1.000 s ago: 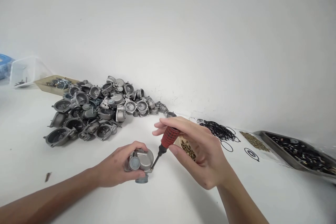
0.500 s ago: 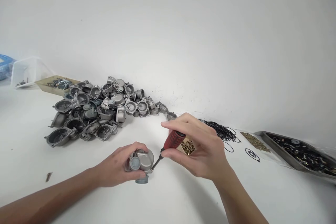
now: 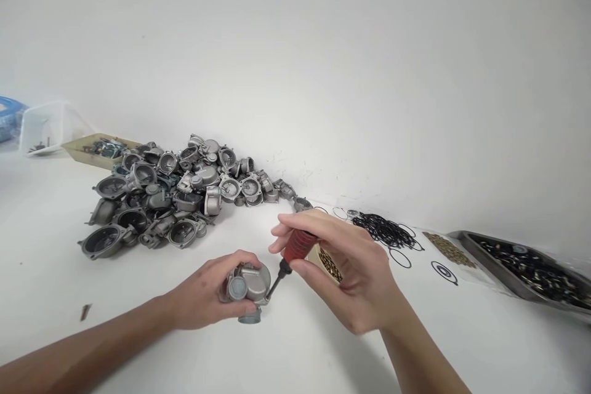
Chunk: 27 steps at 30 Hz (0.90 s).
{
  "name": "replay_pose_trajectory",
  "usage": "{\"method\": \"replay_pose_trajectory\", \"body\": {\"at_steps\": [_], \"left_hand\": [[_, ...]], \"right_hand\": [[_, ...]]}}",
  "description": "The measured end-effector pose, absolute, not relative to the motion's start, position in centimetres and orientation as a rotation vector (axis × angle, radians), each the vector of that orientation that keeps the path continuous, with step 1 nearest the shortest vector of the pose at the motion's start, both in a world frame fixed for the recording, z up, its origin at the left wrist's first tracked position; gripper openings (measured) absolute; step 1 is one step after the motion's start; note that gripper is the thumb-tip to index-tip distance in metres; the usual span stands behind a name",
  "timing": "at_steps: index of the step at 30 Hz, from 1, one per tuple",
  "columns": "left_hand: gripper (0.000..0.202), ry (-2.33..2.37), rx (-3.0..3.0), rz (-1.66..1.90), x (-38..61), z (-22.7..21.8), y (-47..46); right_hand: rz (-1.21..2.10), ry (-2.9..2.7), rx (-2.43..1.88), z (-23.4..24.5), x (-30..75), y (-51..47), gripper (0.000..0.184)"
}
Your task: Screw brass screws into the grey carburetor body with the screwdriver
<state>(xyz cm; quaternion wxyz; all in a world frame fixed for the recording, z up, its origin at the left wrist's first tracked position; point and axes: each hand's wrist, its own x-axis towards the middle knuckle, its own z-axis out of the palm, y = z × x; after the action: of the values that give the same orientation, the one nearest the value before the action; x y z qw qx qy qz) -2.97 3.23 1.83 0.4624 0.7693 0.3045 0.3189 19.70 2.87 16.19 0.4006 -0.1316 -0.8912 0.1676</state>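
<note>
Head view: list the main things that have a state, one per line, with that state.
Metal part, gripped in the left hand
Screwdriver, tilted, its tip at the part's edge
Right hand, around the screwdriver
Heap of metal parts, loosely piled
Black rings, mostly heaped
Grey tray, uncovered, holding small parts
Yellow tray, uncovered

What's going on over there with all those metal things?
A person's left hand is holding a grey metal part over the white table. The right hand has a red screwdriver, its tip at the part's edge. A big pile of similar metal parts lies farther back, near the wall. Black rings lie on the right side.
</note>
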Motion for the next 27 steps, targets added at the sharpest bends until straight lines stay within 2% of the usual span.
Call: {"method": "replay_pose_trajectory", "body": {"at_steps": [4,9,14,18,23,27], "left_hand": [[0.042,0.727,1.884,0.807,-2.95,1.68,3.32],[0.04,0.757,1.886,0.774,-3.0,1.82,3.3],[0.04,0.746,1.89,0.801,-2.96,1.82,3.28],[0.041,0.765,1.889,0.778,-2.93,1.94,3.23],[0.038,0.737,1.886,0.805,-2.93,1.83,3.2],[0.041,0.732,1.877,0.802,-2.96,1.78,3.21]], "right_hand": [[0.173,-2.186,-0.352,16.11,19.66,2.95,0.047],[0.436,-2.223,-0.325,16.27,19.77,2.77,0.047],[0.243,-2.168,-0.364,16.35,19.82,3.01,0.049],[0.421,-2.214,-0.323,16.55,20.06,2.94,0.047],[0.268,-2.145,-0.384,16.69,20.09,2.84,0.047],[0.426,-2.227,-0.324,16.9,20.11,2.57,0.046]]}}
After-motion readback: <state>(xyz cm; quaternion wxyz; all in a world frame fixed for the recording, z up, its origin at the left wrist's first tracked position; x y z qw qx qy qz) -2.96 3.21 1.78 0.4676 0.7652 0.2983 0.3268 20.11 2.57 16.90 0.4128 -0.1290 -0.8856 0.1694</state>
